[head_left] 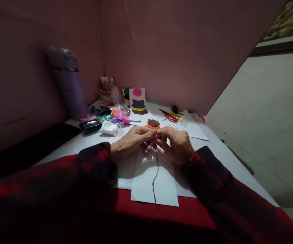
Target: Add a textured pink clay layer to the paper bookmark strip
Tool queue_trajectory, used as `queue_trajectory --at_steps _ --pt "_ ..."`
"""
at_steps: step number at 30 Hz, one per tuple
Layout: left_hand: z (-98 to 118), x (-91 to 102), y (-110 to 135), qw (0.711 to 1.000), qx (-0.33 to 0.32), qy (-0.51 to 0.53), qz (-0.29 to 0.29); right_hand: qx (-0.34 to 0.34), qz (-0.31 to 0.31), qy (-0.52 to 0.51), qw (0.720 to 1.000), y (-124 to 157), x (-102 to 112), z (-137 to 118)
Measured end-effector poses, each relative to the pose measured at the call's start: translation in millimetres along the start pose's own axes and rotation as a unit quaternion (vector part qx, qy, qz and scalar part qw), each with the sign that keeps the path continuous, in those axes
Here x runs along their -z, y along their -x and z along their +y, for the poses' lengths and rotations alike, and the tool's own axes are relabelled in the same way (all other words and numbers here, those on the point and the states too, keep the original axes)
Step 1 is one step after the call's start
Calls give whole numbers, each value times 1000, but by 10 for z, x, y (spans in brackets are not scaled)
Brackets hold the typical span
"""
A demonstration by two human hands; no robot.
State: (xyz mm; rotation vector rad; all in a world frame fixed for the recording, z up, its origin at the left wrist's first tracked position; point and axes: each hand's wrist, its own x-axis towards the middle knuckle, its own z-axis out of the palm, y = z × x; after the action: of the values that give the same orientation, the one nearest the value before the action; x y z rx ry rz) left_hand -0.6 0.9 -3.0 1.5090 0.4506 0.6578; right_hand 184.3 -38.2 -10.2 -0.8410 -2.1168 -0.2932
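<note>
My left hand (138, 137) and my right hand (175, 142) meet over a white sheet of paper (143, 186). Between their fingertips is a small lump of pink modelling clay (156, 136), pinched from both sides. Down the lower part of the sheet runs a wavy dark line (154, 183). Just beyond my fingers a brown textured patch (153, 122) sits above an orange textured patch (151, 126) on the sheet. My hands hide part of the sheet below those patches.
At left lie several bagged clays, including black (90, 126) and white (110, 127). A purple bottle (72, 88) stands behind them. A card with coloured bands (138, 100) leans at the back. Red-handled scissors (171, 117) lie on paper at right.
</note>
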Motion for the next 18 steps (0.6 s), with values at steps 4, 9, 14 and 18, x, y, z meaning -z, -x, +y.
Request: queue_trajectory --at_steps 4,9,14,18 --pt "-14 12 -6 1000 -1 -10 13 -8 -1 4 1000 8 -1 5" --pt "-58 42 -10 1000 -14 -4 -13 -13 -3 -4 1000 5 -1 4" --pt "-40 25 -3 1000 -6 7 -5 -1 15 -2 1000 -3 -2 1" --pt "-29 21 -1 1000 -15 -4 -4 -11 10 -6 1000 0 -2 -2"
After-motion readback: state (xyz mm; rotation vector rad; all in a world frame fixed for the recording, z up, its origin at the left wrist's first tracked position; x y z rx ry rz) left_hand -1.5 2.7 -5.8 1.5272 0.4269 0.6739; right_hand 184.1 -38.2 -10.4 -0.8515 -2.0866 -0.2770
